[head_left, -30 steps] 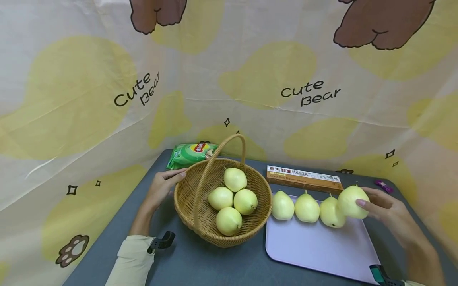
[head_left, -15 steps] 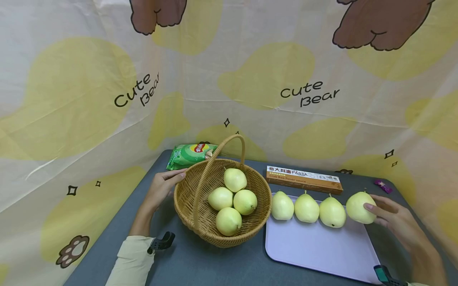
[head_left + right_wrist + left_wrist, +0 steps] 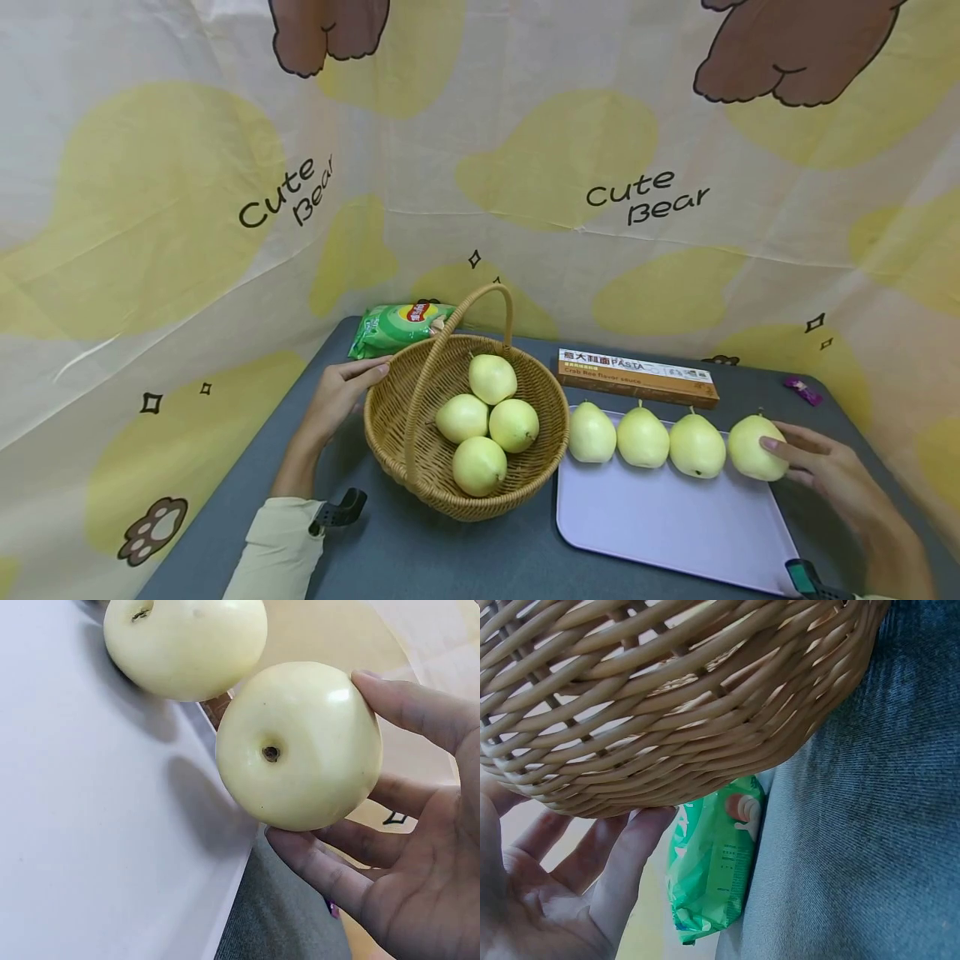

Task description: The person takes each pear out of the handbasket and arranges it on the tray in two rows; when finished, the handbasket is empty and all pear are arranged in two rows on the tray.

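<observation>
In the head view, my left hand [image 3: 343, 393] holds the left rim of a wicker basket [image 3: 390, 442] with a tall hoop handle. Several pale yellow-green pears [image 3: 480, 467] lie inside it. The left wrist view has my left fingers [image 3: 634, 851] reaching up to the basket's woven edge. My right hand [image 3: 832, 471] grips a pear [image 3: 756, 448] from its right side, over the right edge of a lilac tray [image 3: 660, 525]. A shadow lies apart from this pear on the tray in the right wrist view. Left of it, three more pears [image 3: 642, 437] stand in a row on the tray.
Behind the tray lies a long pasta box [image 3: 637, 379]. A green chip bag [image 3: 401, 329] is at the back left, behind the basket. A small purple wrapped item [image 3: 803, 390] lies at the table's back right. A patterned cloth [image 3: 540, 167] hangs round the table.
My right hand has carried its pear right and lower, from overlapping the third pear of the row to a spot beside it. My left hand and the basket have stayed in place.
</observation>
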Action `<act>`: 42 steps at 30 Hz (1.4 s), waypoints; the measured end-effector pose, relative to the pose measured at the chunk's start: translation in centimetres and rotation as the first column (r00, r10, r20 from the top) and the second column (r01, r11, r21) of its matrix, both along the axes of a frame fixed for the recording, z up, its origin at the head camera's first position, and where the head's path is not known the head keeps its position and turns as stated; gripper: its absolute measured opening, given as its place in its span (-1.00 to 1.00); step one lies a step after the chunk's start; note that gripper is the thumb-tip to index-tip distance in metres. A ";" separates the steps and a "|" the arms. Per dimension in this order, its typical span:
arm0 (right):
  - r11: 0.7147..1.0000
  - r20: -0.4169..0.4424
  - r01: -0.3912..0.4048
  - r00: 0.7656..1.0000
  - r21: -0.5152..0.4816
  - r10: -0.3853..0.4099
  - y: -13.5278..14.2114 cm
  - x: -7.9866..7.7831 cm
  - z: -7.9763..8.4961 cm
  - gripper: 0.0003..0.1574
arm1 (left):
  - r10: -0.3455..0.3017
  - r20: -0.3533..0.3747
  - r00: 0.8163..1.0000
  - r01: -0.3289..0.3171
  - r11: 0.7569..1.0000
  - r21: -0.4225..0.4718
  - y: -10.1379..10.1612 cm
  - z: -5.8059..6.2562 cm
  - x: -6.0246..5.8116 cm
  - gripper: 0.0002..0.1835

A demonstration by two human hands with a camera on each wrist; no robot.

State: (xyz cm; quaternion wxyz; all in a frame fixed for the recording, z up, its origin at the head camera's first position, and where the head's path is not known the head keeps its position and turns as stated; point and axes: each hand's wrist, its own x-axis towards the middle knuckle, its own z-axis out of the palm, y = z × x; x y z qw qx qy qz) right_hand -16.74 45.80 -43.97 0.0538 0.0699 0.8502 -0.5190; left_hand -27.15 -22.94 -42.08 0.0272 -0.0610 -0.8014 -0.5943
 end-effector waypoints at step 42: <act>0.985 0.107 -0.067 0.993 0.156 0.051 -0.7 -1.0 -0.5 0.08 | 0.003 -0.004 1.000 -0.003 1.000 0.000 -0.1 0.0 0.1 -0.48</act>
